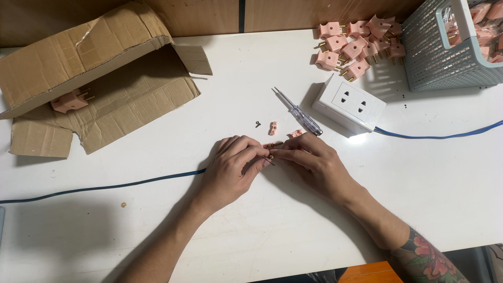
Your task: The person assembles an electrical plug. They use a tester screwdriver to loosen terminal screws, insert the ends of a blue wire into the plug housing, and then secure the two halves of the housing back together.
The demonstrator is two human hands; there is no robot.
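My left hand (pixel 230 167) and my right hand (pixel 314 160) meet at the middle of the white table (pixel 251 236). Their fingertips pinch a small brass plug pin part (pixel 271 153) between them; most of it is hidden by the fingers. Just beyond the hands lie a small pink plug piece (pixel 273 128), another pink piece (pixel 296 133) and a tiny dark screw (pixel 258 124). A clear-handled screwdriver (pixel 298 112) lies past them, pointing away to the left.
A white socket box (pixel 348 105) with a blue cable (pixel 435 137) sits right of the screwdriver. Several pink plugs (pixel 356 44) are piled at the back, beside a grey-blue basket (pixel 445 52). An open cardboard box (pixel 89 78) holds one pink plug (pixel 70 100). Another blue cable (pixel 105 186) crosses left.
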